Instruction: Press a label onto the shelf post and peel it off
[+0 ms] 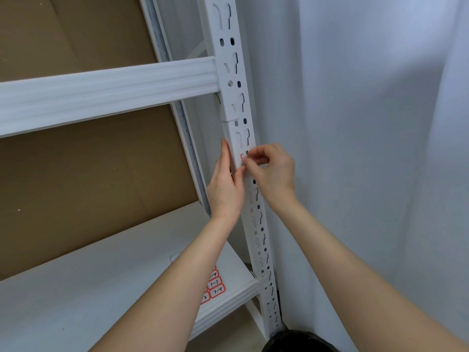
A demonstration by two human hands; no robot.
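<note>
- Small label [244, 155], red-edged with black handwriting, sits on the front face of the white upright post [250, 199], mostly hidden by fingers.
- Right hand [272, 171] has curled fingers pinching the label against the post.
- Left hand [226, 185] lies flat along the post's left edge, fingers straight, thumb tip meeting the right fingertips at the label.
- Label sheet [214, 285] with red-bordered stickers ("7-1", "7-4") lies on the lower shelf [88, 288], partly under the left forearm.
- Ribbed white crossbeam [106, 95] joins the post above the hands.
- Post is painted metal, punched with keyhole slots and oval holes; brown cardboard [76, 174] backs the shelving.
- Pale curtain [368, 123] hangs just beside the post's right edge; tight there, open room over the shelf.
- Dark rounded object [299, 341] at the post's foot.
</note>
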